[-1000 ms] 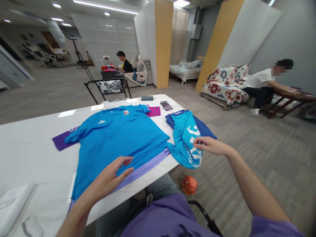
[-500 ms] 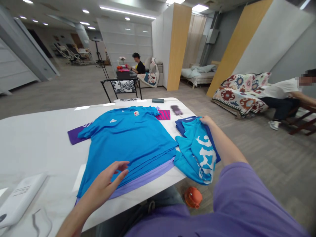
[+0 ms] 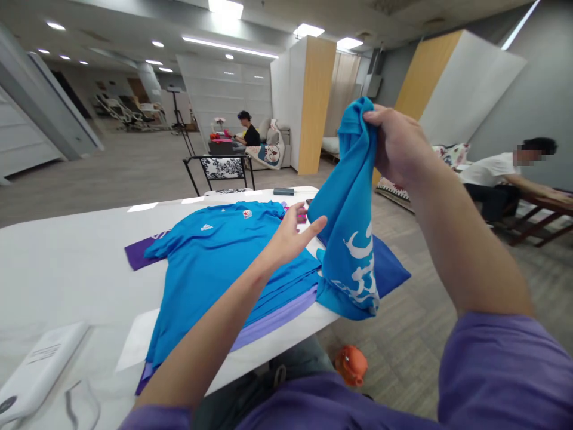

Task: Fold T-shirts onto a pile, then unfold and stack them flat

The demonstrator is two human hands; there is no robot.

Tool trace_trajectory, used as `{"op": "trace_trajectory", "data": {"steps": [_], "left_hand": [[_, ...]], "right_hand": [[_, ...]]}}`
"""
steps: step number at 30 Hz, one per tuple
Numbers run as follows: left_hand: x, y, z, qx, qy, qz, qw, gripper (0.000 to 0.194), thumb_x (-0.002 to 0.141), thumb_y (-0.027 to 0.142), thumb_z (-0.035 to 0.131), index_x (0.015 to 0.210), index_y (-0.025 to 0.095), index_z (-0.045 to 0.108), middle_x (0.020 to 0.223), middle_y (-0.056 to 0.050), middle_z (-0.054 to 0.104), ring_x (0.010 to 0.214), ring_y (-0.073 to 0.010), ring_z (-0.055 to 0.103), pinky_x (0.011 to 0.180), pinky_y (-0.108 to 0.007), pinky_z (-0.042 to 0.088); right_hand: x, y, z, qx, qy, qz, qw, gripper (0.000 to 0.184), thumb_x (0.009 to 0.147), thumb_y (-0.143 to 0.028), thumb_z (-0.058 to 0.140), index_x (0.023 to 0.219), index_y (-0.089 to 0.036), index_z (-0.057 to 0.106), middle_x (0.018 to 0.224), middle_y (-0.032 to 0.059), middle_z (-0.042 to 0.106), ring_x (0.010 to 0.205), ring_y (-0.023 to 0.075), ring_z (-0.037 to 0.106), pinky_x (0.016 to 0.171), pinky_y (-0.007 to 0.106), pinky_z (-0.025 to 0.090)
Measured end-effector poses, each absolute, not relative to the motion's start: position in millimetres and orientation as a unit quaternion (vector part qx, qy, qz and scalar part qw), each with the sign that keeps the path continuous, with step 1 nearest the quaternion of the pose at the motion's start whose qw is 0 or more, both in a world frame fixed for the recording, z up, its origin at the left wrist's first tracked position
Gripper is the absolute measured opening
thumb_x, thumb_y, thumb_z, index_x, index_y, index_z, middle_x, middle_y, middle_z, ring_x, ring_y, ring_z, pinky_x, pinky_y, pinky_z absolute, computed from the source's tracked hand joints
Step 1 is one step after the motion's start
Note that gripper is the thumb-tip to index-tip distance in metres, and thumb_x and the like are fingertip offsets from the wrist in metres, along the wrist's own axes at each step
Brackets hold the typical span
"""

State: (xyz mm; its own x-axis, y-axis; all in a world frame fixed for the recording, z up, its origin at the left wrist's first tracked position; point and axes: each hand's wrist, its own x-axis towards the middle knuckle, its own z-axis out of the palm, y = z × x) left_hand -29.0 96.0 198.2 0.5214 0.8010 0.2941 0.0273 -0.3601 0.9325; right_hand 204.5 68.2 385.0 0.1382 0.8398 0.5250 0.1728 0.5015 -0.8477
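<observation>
My right hand [image 3: 396, 140] pinches the top of a bright blue T-shirt [image 3: 347, 197] with white lettering and holds it up, so the cloth hangs in folds over the table's right edge. Fingers apart and holding nothing, my left hand [image 3: 295, 233] is just left of the hanging cloth. Under that hand, another blue T-shirt [image 3: 224, 257] with a small crest lies spread flat. A lavender hem [image 3: 277, 319] shows beneath it, and a purple sleeve [image 3: 141, 254] sticks out on the left. Darker blue cloth [image 3: 389, 269] lies behind the lifted shirt.
On the white table [image 3: 71, 263] are a white device [image 3: 42, 364] at near left and a dark case [image 3: 283, 192] at the far edge. A chair [image 3: 224, 170] stands beyond. An orange pot-like object [image 3: 351, 364] is on the floor. Two people sit farther off.
My right hand has raised the lettered blue T-shirt from the pile at the table's right edge. My left hand has moved right and up, towards that shirt.
</observation>
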Motion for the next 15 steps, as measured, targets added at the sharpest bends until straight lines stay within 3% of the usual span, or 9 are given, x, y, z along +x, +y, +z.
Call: {"op": "trace_trajectory", "data": {"steps": [3, 6, 8, 11, 13, 15], "left_hand": [[-21.5, 87.6, 230.1, 0.7, 0.215, 0.376, 0.568, 0.094, 0.095, 0.087, 0.077, 0.166, 0.028, 0.058, 0.169, -0.016, 0.065, 0.155, -0.0389, 0.063, 0.128, -0.053, 0.055], [-38.8, 75.1, 250.7, 0.655, 0.142, 0.361, 0.649, 0.088, 0.096, 0.094, 0.066, 0.159, 0.033, 0.067, 0.164, -0.012, 0.071, 0.151, -0.0399, 0.067, 0.116, -0.051, 0.063], [-53.8, 65.1, 265.3, 0.625, 0.109, 0.378, 0.674, 0.087, 0.097, 0.098, 0.059, 0.154, 0.034, 0.07, 0.155, -0.011, 0.076, 0.144, -0.0386, 0.072, 0.108, -0.049, 0.068], [-74.1, 51.6, 294.6, 0.626, 0.125, 0.423, 0.643, 0.077, 0.096, 0.091, 0.07, 0.139, 0.028, 0.074, 0.135, -0.011, 0.083, 0.128, -0.0349, 0.08, 0.102, -0.047, 0.069], [-87.4, 48.3, 319.0, 0.643, 0.149, 0.459, 0.595, 0.065, 0.098, 0.079, 0.078, 0.133, 0.024, 0.073, 0.127, -0.01, 0.082, 0.123, -0.0334, 0.081, 0.103, -0.048, 0.069], [-103.1, 52.3, 347.0, 0.651, 0.169, 0.506, 0.54, 0.054, 0.107, 0.069, 0.073, 0.133, 0.022, 0.07, 0.126, -0.009, 0.08, 0.126, -0.0333, 0.08, 0.107, -0.052, 0.068]], "right_hand": [[169.9, 44.7, 424.9, -0.382, -0.621, 0.285, 0.622, 0.019, 0.114, -0.036, 0.049, 0.101, -0.024, 0.056, 0.093, 0.0014, 0.065, 0.106, 0.022, 0.074, 0.104, 0.038, 0.067], [158.6, 31.4, 451.6, -0.365, -0.647, 0.281, 0.608, 0.038, 0.121, -0.047, 0.033, 0.098, -0.024, 0.052, 0.093, 0.0015, 0.063, 0.111, 0.0232, 0.075, 0.106, 0.044, 0.067], [154.8, 29.5, 462.8, -0.358, -0.651, 0.268, 0.614, 0.035, 0.121, -0.048, 0.04, 0.099, -0.024, 0.052, 0.093, -0.0002, 0.061, 0.109, 0.0218, 0.075, 0.106, 0.042, 0.066], [143.0, 32.9, 473.8, -0.324, -0.665, 0.241, 0.628, 0.024, 0.118, -0.032, 0.056, 0.097, -0.023, 0.052, 0.088, -0.0036, 0.056, 0.097, 0.0145, 0.073, 0.097, 0.03, 0.065], [131.2, 34.8, 482.7, -0.295, -0.685, 0.229, 0.626, 0.023, 0.12, -0.023, 0.054, 0.097, -0.02, 0.055, 0.085, -0.0056, 0.054, 0.088, 0.0094, 0.071, 0.09, 0.023, 0.063], [121.3, 34.0, 496.4, -0.277, -0.702, 0.218, 0.618, 0.022, 0.123, -0.02, 0.05, 0.104, -0.018, 0.061, 0.085, -0.0074, 0.059, 0.088, 0.0071, 0.072, 0.088, 0.021, 0.062]]}}
